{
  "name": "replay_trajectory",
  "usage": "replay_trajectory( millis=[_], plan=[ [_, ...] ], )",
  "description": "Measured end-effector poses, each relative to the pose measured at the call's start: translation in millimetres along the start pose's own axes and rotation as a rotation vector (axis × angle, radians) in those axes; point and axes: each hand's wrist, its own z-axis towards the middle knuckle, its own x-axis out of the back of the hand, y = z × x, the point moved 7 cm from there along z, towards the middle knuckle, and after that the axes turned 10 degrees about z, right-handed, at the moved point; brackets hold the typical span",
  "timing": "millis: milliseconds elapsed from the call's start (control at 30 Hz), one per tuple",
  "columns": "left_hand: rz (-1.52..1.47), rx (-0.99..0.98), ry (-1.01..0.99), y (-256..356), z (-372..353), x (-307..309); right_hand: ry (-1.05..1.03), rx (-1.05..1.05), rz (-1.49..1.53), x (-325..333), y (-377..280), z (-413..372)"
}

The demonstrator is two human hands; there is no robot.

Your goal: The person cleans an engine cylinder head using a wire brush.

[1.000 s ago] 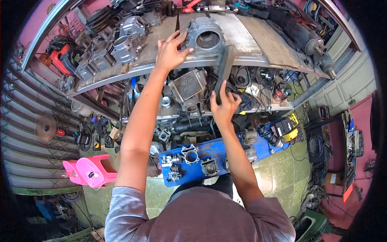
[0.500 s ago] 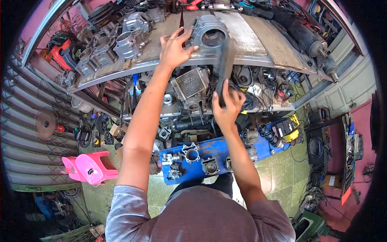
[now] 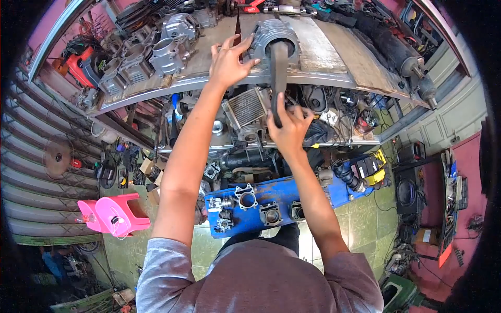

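Note:
A finned grey metal engine cylinder (image 3: 276,29) lies on its side on the workbench (image 3: 219,57), with its round bore facing me. At its left edge is my left hand (image 3: 228,65), thumb and index finger placed against the metal and the other fingers raised. My right hand (image 3: 289,128) grips the near end of a flat, dark-grey bar (image 3: 279,68), shaped like a file. The bar's far end overlaps the mouth of the bore. Part of the opening is hidden behind it.
More engine castings (image 3: 169,55) crowd the bench's left side, and a muffler (image 3: 399,55) lies at the right. Below is a shelf with a small radiator (image 3: 248,108) and parts. A blue bench (image 3: 250,219) nearest me carries cylinders. A pink stool (image 3: 115,214) stands left.
The bar has swung left and now lies across the bore instead of at its right edge. My right hand moved slightly left with it; my left hand stays at the cylinder.

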Motion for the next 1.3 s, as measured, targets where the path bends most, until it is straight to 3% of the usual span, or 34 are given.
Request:
replay_trajectory(
  millis=[67,300,433,767,1100,1167,1300],
  plan=[
    [-0.006,0.005,-0.019,0.7,0.9,1.0,-0.062,-0.106,0.044,2.4,-1.5,-23.5],
    [-0.039,0.035,0.035,-3.5,-1.1,0.6,-0.063,-0.050,-0.055,30.3,19.3,10.0],
    [-0.107,0.042,-0.013,-2.3,2.1,3.5,-0.084,-0.090,-0.007,32.8,26.0,-29.1],
    [-0.132,0.330,-0.109,3.9,19.4,-0.3,-0.174,-0.167,0.053,31.2,11.8,7.9],
    [-0.079,0.317,-0.256,8.4,42.9,8.6,-0.193,-0.241,0.073,36.6,23.8,-17.9],
    [-0.289,0.349,-0.233,8.8,46.0,0.2,-0.180,-0.251,0.089,32.7,23.3,-22.0],
    [-0.265,0.333,-0.346,14.0,52.9,-5.8,-0.192,-0.268,0.086,30.2,23.7,-25.0]
  ],
)
